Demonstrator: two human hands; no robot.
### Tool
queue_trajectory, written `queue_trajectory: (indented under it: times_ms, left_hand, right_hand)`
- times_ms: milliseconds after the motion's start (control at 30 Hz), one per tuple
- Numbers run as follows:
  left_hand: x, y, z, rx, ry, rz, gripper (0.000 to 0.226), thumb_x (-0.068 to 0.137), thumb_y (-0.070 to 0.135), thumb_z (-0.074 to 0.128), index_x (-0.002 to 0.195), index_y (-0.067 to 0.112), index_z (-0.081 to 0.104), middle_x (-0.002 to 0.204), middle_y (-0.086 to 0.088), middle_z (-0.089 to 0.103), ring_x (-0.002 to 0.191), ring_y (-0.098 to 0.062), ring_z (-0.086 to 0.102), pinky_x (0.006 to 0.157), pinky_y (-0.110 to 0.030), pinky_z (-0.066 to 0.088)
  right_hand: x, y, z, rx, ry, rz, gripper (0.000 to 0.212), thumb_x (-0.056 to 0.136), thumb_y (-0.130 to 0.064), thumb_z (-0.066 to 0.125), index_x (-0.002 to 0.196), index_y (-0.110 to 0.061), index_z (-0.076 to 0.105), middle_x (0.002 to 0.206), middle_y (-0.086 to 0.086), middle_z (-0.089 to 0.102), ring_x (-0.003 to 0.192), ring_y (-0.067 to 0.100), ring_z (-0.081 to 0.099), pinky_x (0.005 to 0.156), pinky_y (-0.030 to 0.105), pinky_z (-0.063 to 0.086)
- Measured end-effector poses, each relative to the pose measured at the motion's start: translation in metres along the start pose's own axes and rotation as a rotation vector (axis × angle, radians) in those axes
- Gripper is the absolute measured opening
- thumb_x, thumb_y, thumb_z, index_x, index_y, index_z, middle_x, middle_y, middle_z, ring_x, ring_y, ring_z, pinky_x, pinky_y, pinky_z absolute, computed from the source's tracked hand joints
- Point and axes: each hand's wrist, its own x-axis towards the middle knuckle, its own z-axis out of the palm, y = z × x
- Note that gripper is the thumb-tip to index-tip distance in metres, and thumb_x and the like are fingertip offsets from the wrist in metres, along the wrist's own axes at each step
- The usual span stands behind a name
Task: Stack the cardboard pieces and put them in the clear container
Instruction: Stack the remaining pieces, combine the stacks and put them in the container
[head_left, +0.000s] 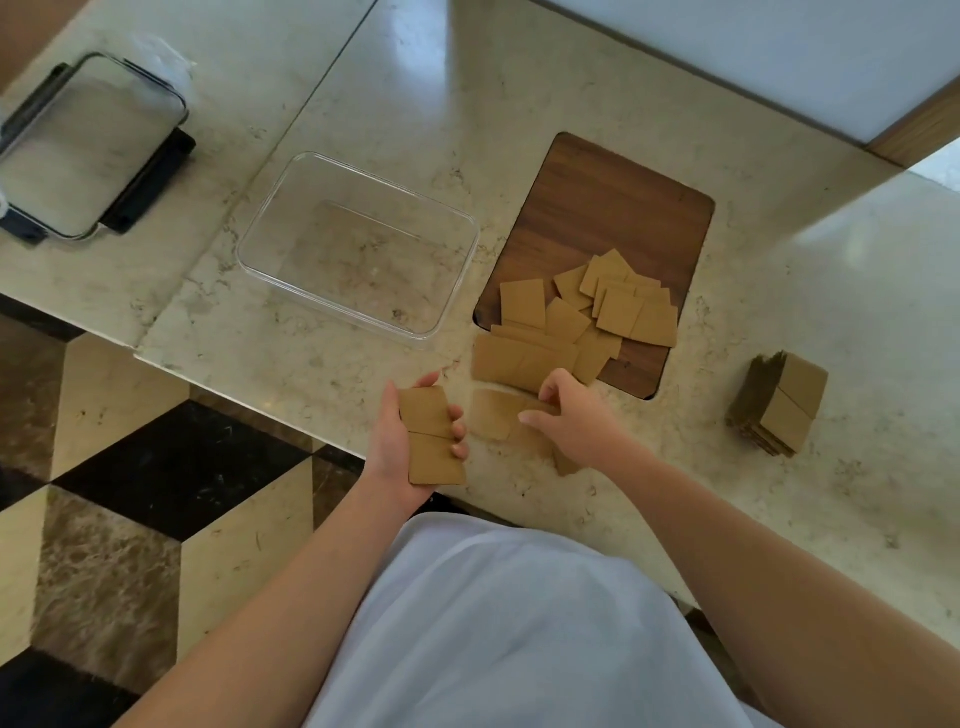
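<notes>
My left hand (402, 439) holds a small stack of brown cardboard pieces (431, 434) over the counter's near edge. My right hand (569, 415) pinches a blurred cardboard piece (493, 415) lying on the counter just beside it. Several loose cardboard pieces (587, 317) are scattered across the lower end of a dark wooden board (618, 208) and the counter. The clear container (358, 244) stands empty, left of the board. A finished cardboard stack (779, 405) sits at the far right.
A clear lid with black clips (88, 150) lies at the far left on the marble counter (519, 93). The counter's edge drops to a chequered floor (171, 467) on the left. A white wall panel (753, 52) is at the back right.
</notes>
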Motion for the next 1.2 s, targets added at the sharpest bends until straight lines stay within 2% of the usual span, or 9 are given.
queue_trajectory:
  times_ms: [267,400,533,633,733,833,967,1067,1200]
  left_hand:
    - [0.006,-0.018,0.025,0.221,0.169,0.075,0.036,0.096,0.047,0.069,0.123,0.024,0.064,0.074,-0.009,0.071,0.057,-0.02,0.065,0.045,-0.03,0.053]
    - [0.013,-0.023,0.04,0.189,0.182,0.098,0.029,0.103,0.048,0.057,0.122,0.027,0.062,0.083,-0.013,0.065,0.057,-0.019,0.061,0.044,-0.029,0.05]
    - [0.017,-0.03,0.047,0.078,0.126,0.053,0.054,0.101,0.069,0.037,0.124,0.026,0.061,0.079,-0.011,0.065,0.065,-0.022,0.064,0.052,-0.031,0.052]
    - [0.013,-0.041,0.056,0.245,-0.004,-0.004,0.053,0.101,0.062,0.045,0.126,0.021,0.064,0.1,-0.015,0.074,0.081,-0.027,0.073,0.06,-0.039,0.061]
    - [0.012,-0.05,0.064,0.337,-0.106,-0.075,0.025,0.096,0.017,0.06,0.119,0.02,0.071,0.11,-0.019,0.074,0.086,-0.029,0.077,0.064,-0.049,0.062]
    - [0.02,-0.051,0.062,0.226,-0.017,-0.039,0.052,0.096,-0.007,0.046,0.127,0.033,0.057,0.094,-0.019,0.074,0.08,-0.031,0.073,0.071,-0.051,0.06]
    - [0.021,-0.045,0.056,0.107,0.043,-0.072,0.022,0.105,0.019,0.053,0.121,0.029,0.063,0.078,-0.012,0.065,0.065,-0.023,0.062,0.057,-0.036,0.057]
    - [0.023,-0.039,0.051,0.103,0.063,-0.079,0.017,0.104,0.027,0.055,0.118,0.029,0.065,0.078,-0.012,0.065,0.064,-0.023,0.061,0.055,-0.033,0.055]
    - [0.025,-0.035,0.052,0.124,0.104,-0.062,0.017,0.104,0.026,0.054,0.118,0.028,0.064,0.079,-0.013,0.066,0.065,-0.024,0.062,0.054,-0.033,0.056]
  right_hand:
    - [-0.037,-0.014,-0.007,0.748,0.201,0.188,0.014,0.09,-0.034,0.077,0.095,-0.024,0.068,0.094,-0.001,0.073,0.081,0.011,0.069,0.066,0.028,0.057]
    - [-0.05,-0.021,0.005,0.852,0.332,0.244,0.023,0.091,-0.03,0.074,0.081,-0.017,0.058,0.077,0.0,0.068,0.059,0.001,0.064,0.056,0.022,0.058]
    - [-0.056,-0.019,-0.001,0.991,0.246,0.314,0.027,0.098,-0.031,0.065,0.081,-0.017,0.05,0.077,0.002,0.063,0.07,0.014,0.063,0.066,0.031,0.058]
    - [-0.06,-0.016,-0.002,0.823,0.005,0.281,0.031,0.107,-0.038,0.047,0.088,-0.015,0.056,0.076,0.004,0.062,0.066,0.014,0.057,0.067,0.032,0.049]
    - [-0.063,-0.013,0.004,0.498,-0.174,0.184,0.043,0.108,-0.044,0.038,0.083,-0.018,0.061,0.072,-0.002,0.06,0.065,0.012,0.053,0.064,0.028,0.042]
    - [-0.06,0.005,-0.001,0.504,-0.146,0.233,0.047,0.105,-0.052,0.043,0.082,-0.017,0.065,0.072,-0.003,0.064,0.067,0.012,0.059,0.064,0.028,0.046]
    - [-0.048,0.05,-0.012,0.293,0.166,0.4,0.035,0.095,-0.052,0.063,0.102,-0.019,0.056,0.098,0.0,0.064,0.083,0.015,0.059,0.067,0.031,0.045]
    - [-0.038,0.057,-0.006,0.146,0.205,0.407,0.065,0.081,-0.069,0.071,0.119,-0.018,0.055,0.115,-0.001,0.056,0.102,0.018,0.056,0.08,0.032,0.045]
    - [-0.027,0.043,0.009,-0.025,0.257,0.377,0.066,0.073,-0.074,0.073,0.114,-0.024,0.057,0.116,-0.003,0.054,0.111,0.022,0.053,0.099,0.045,0.045]
